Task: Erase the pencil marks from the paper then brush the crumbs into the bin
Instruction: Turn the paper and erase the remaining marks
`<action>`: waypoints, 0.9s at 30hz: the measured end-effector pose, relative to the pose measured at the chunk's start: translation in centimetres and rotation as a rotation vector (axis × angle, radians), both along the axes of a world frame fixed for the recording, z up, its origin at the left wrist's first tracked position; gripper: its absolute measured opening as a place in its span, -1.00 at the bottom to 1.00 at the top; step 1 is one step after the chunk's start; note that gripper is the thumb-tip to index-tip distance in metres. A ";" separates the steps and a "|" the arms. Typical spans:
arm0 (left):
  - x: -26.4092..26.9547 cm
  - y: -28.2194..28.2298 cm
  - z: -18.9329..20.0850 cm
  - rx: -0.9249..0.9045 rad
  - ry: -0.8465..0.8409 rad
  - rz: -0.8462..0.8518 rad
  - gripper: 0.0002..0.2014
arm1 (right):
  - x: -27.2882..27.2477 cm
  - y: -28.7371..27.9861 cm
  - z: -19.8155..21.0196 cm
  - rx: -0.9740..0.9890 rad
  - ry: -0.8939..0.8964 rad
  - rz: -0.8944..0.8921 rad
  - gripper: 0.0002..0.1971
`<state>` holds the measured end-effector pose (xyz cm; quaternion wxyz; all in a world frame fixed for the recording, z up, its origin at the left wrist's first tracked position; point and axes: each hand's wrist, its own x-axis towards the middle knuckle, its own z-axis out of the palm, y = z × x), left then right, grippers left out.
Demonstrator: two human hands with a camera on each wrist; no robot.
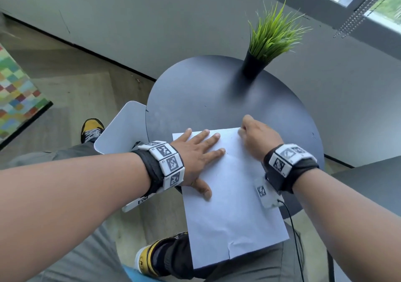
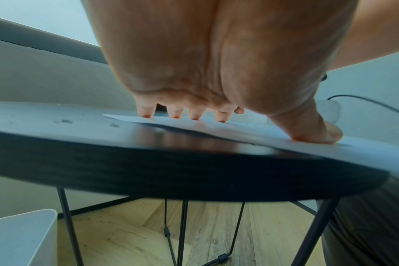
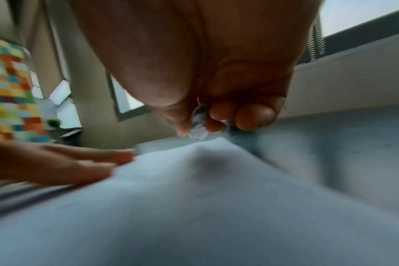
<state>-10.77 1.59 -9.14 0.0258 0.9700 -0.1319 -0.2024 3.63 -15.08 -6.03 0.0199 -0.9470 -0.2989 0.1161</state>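
A white sheet of paper [image 1: 230, 197] lies on the round dark table [image 1: 217, 99], its near end overhanging the table edge above my lap. My left hand [image 1: 195, 155] presses flat on the sheet's left side with fingers spread straight [image 2: 146, 111]. My right hand [image 1: 256, 136] is curled at the paper's far right corner. It pinches a small white eraser [image 3: 197, 126] between thumb and fingers, its tip just above the paper [image 3: 194, 189]. Small dark crumbs [image 2: 66, 121] lie on the tabletop left of the sheet.
A white bin [image 1: 123, 127] stands on the floor against the table's left edge, also low in the left wrist view [image 2: 18, 237]. A potted grass plant [image 1: 269, 43] sits at the table's far side. A cable [image 1: 293, 227] trails from my right wrist.
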 end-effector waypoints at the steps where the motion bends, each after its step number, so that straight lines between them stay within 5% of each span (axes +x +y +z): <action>1: 0.0 0.1 0.0 -0.005 -0.001 0.005 0.25 | -1.3 0.2 -0.3 0.006 0.013 0.067 -0.83; 3: 0.0 0.1 -0.1 -0.011 0.002 0.003 0.24 | -3.3 0.0 -0.8 -0.008 0.059 0.161 -0.82; 8: -0.1 0.1 0.2 -0.010 -0.012 -0.002 0.23 | 0.5 0.3 -0.3 -0.015 0.006 -0.009 -0.84; 12: -0.3 0.1 0.3 -0.018 -0.002 0.008 0.22 | -2.5 0.0 -0.7 -0.032 0.065 0.159 -0.83; 16: -0.3 0.1 0.4 -0.014 -0.001 0.004 0.22 | 0.2 -0.6 -0.1 -0.055 0.022 -0.025 -0.86; 21: -0.3 0.2 0.3 -0.023 -0.001 0.010 0.21 | -2.5 0.0 -0.8 -0.027 0.069 0.149 -0.85; 27: -0.8 0.1 0.3 -0.030 -0.052 0.071 0.21 | 1.3 -0.8 -0.2 -0.096 0.033 -0.037 -0.91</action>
